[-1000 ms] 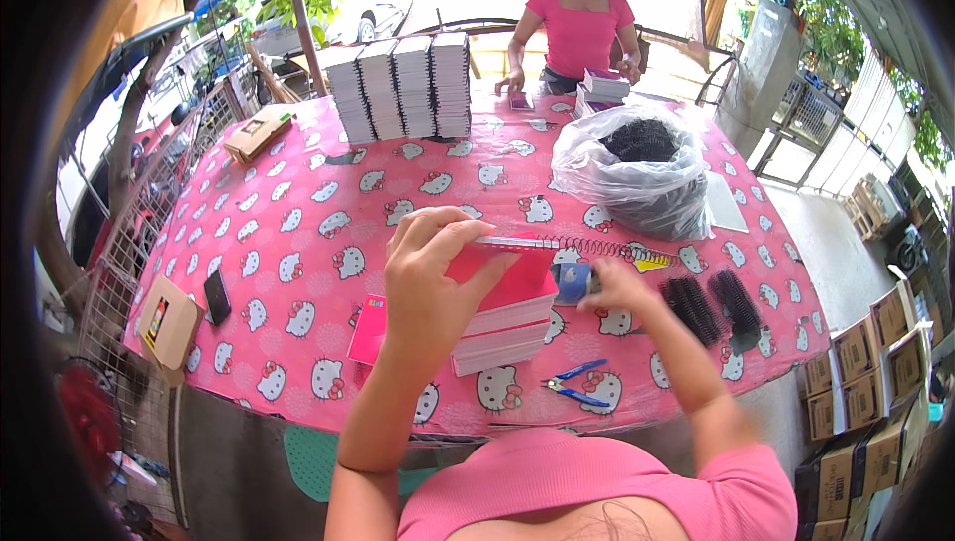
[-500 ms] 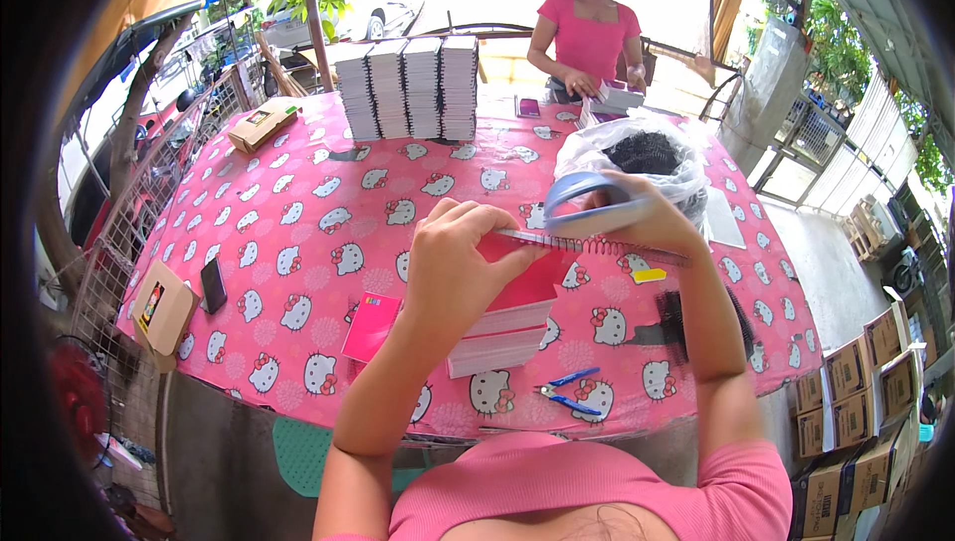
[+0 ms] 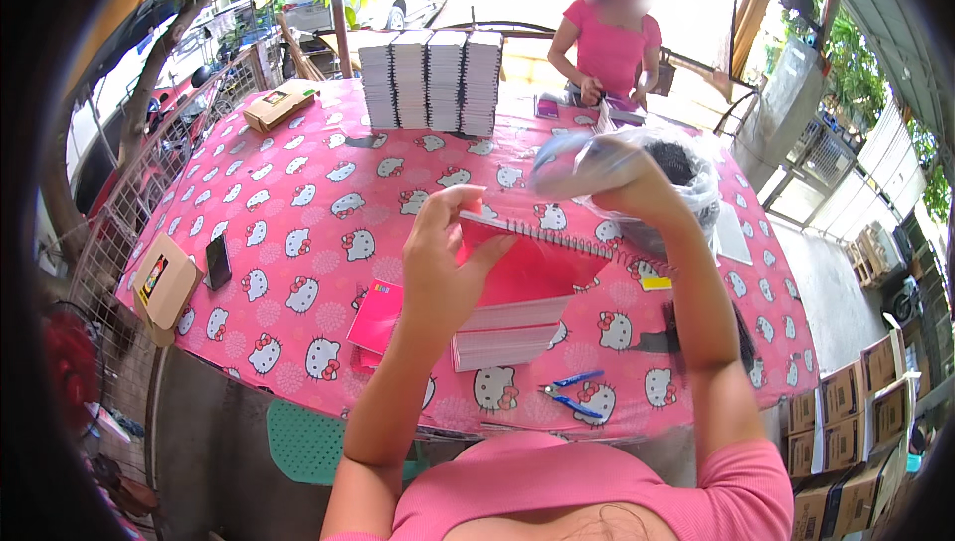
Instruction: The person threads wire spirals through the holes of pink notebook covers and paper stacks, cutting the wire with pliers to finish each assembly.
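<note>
From my head camera: my left hand point(image 3: 443, 243) pinches the left end of a notebook point(image 3: 489, 221) over the pink desk point(image 3: 323, 205). Its bound edge runs rightward, slightly toward me, the dark coil point(image 3: 562, 239) trailing past its right end. Nearer that tail is my right hand point(image 3: 629, 175), gripping a blurred blue object point(image 3: 569, 175).

I hold the spiral notebook point(image 3: 485, 222) nearly edge-on, its dark coil point(image 3: 562, 241) trailing past the right end; my raised bluish object point(image 3: 569, 179) is blurred.
</note>
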### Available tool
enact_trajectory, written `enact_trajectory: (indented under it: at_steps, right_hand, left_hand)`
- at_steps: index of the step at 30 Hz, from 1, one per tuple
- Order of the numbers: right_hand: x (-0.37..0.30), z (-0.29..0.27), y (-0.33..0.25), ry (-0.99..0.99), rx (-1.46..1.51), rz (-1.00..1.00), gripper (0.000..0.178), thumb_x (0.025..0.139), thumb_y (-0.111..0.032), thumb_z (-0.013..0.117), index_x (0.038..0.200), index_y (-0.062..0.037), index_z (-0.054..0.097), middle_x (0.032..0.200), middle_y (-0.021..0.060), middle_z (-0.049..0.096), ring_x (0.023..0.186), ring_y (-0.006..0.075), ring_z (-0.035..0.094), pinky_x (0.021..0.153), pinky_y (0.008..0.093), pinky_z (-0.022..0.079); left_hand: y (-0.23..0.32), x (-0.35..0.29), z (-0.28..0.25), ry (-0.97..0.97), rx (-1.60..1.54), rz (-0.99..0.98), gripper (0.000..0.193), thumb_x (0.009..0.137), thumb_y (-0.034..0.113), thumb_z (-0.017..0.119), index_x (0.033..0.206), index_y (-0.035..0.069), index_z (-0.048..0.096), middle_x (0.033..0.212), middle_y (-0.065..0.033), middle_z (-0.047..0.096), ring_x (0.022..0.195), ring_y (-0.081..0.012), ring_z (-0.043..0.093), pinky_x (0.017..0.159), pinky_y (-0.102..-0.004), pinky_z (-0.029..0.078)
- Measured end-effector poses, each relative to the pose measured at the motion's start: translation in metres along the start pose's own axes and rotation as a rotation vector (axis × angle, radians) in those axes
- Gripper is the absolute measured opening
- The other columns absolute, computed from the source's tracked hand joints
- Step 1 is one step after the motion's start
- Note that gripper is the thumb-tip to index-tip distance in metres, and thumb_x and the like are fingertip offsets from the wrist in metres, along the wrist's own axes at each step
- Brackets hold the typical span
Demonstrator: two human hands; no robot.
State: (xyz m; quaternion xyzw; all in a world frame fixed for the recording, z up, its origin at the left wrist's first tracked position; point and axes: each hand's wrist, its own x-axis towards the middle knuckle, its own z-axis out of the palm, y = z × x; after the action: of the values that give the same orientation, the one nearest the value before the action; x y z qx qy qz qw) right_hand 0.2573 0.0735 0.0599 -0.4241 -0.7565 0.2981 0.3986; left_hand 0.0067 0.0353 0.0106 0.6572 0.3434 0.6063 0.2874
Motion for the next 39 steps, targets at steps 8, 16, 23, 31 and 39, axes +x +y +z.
enact_trajectory:
  at_steps: [8,16,23,31,39]
  right_hand:
    - [0.009,0.016,-0.013,-0.046,-0.044,-0.239,0.044,0.064,-0.001,0.068,0.108,-0.0053,0.064,0.089,0.013,0.068,0.085,0.0238,0.067,0.073,0.0341,0.052]
    - [-0.022,0.029,0.092,0.244,-0.861,0.365,0.036,0.08,-0.022,0.061,0.112,-0.0072,0.055,0.105,0.0204,0.063,0.096,0.0408,0.062,0.08,0.0506,0.049]
    - [-0.214,0.086,0.233,0.09,-1.123,0.564,0.069,0.07,-0.013,0.074,0.131,-0.0077,0.04,0.126,0.0193,0.049,0.123,0.0391,0.045,0.1,0.0475,0.041]
    - [-0.27,0.164,0.107,0.008,-0.695,0.205,0.056,0.075,-0.025,0.074,0.123,-0.0063,0.053,0.119,0.0168,0.051,0.112,0.0384,0.047,0.095,0.0498,0.038]
    - [-0.172,0.119,-0.02,0.356,-0.306,-0.027,0.049,0.077,-0.02,0.073,0.12,-0.0024,0.055,0.106,0.016,0.055,0.096,0.033,0.055,0.085,0.0419,0.044]
  left_hand:
    - [-0.015,-0.012,-0.012,0.051,-0.419,-0.251,0.035,0.079,-0.003,0.072,0.113,0.0,0.066,0.094,-0.0056,0.068,0.081,-0.0106,0.063,0.073,-0.0238,0.054]
    - [-0.014,-0.002,-0.02,-0.034,-0.426,-0.308,0.019,0.079,0.0,0.074,0.097,-0.002,0.068,0.089,-0.0054,0.068,0.08,-0.0091,0.063,0.072,-0.0229,0.054]
    - [0.026,0.005,-0.004,0.033,-0.112,0.566,0.016,0.077,-0.005,0.071,0.09,0.003,0.067,0.093,-0.0087,0.07,0.084,-0.0185,0.066,0.071,-0.0282,0.055]
    - [-0.001,-0.047,-0.004,-0.069,0.058,0.33,0.021,0.071,-0.006,0.076,0.089,-0.001,0.066,0.1,-0.0147,0.067,0.092,-0.0226,0.067,0.071,-0.0318,0.056]
    - [0.001,-0.044,0.003,-0.043,0.069,0.433,0.02,0.068,-0.008,0.078,0.084,-0.002,0.067,0.09,-0.0145,0.069,0.079,-0.0199,0.067,0.067,-0.0286,0.055]
